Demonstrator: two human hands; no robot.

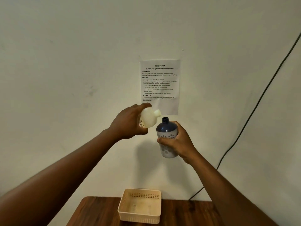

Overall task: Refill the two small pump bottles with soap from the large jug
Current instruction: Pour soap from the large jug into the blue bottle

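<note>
Wall sheet (pixel 160 87) reads "TASK ID: 3791, Refill dish soap into multiple pump bottles". Left hand (pixel 130 123) grips the tilted cream jug (pixel 149 119), spout just beside the open neck of the blue bottle (pixel 167 136), gripped upright by the right hand (pixel 177 142). Both are raised above the basket (pixel 140 207) on the table (pixel 187 214).

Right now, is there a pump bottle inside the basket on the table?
No, the basket holds nothing, and the only pump bottle in view is held in the right hand above the table.

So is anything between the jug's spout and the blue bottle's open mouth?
No. Head view shows only bare wall behind the gap between the jug's spout and the blue bottle's mouth.
</note>
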